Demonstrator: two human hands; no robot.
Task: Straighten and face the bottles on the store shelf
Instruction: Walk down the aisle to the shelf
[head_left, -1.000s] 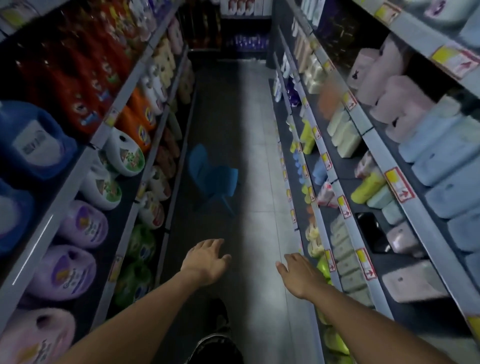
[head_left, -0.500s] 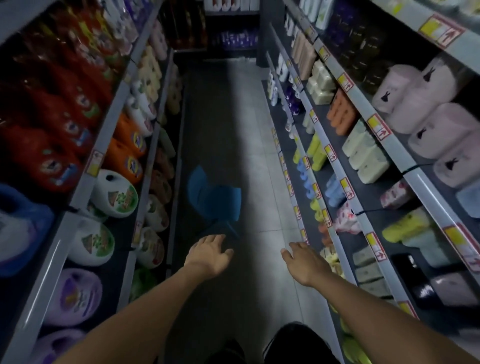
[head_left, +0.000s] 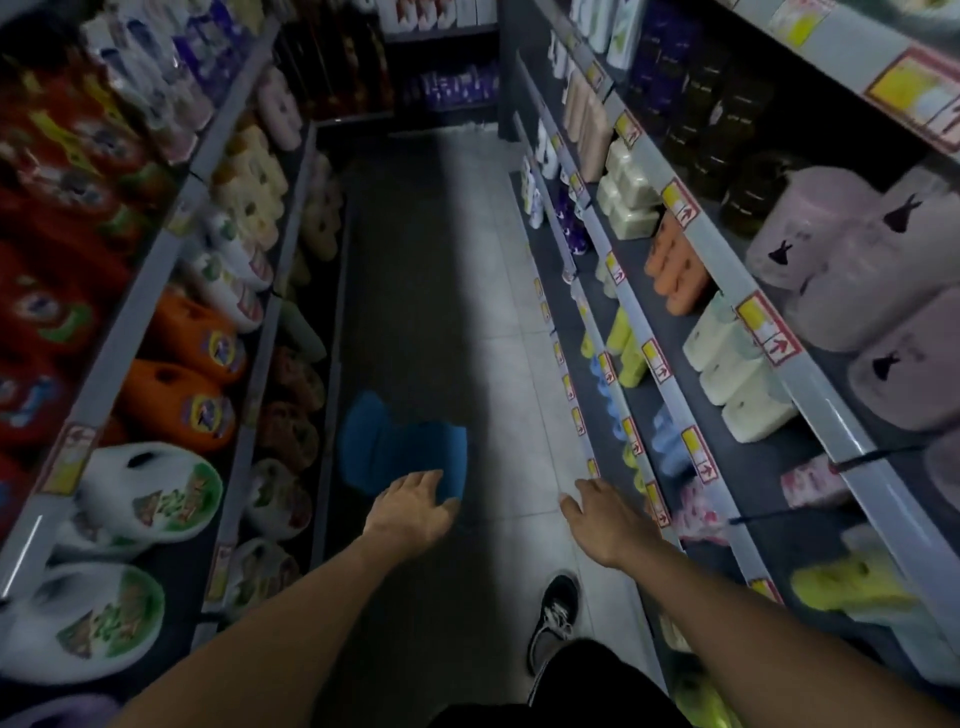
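Note:
I stand in a dim store aisle with shelves on both sides. My left hand (head_left: 413, 509) and my right hand (head_left: 605, 522) are stretched out over the floor, fingers apart, holding nothing and touching no bottle. On the left shelves sit orange jugs (head_left: 179, 400), white jugs with green labels (head_left: 150, 493) and red bottles (head_left: 47, 171). The right shelves carry cream bottles (head_left: 737, 374), orange bottles (head_left: 675, 270), yellow bottles (head_left: 626, 345) and large pale pink jugs (head_left: 852, 275). My right hand hovers close to the edge of a low right shelf (head_left: 639, 452).
A small blue chair (head_left: 400, 441) stands on the tiled floor just beyond my left hand. My shoe (head_left: 556, 618) is planted on the floor between the arms. More shelving (head_left: 441, 83) closes off the far end of the aisle.
The view has shifted forward along the aisle and the shelves have slid past. Both hands stay spread in front; my shoe has come into view below.

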